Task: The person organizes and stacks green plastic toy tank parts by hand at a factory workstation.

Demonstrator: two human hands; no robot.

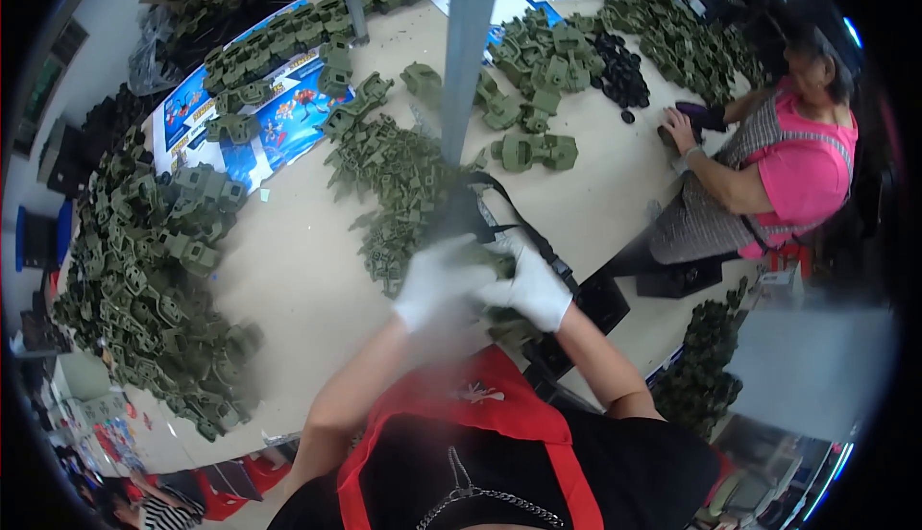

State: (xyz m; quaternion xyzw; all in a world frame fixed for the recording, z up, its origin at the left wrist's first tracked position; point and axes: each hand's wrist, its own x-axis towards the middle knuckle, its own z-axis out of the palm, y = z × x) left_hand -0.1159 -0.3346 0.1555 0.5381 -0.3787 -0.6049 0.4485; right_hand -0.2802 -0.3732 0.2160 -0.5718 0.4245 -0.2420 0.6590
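Both my hands wear white gloves and meet over a green plastic part (490,259) near the table's front edge. My left hand (437,280) is blurred and wraps the part from the left. My right hand (531,287) pinches it from the right. More green plastic parts (394,180) lie heaped just beyond my hands. A black fixture (576,304) sits under and right of my right hand.
A grey post (468,40) rises from the beige table (298,271). Big heaps of green parts (154,271) line the left and far sides. Black wheels (619,69) lie at the far right. A co-worker in pink (797,170) sits at the right.
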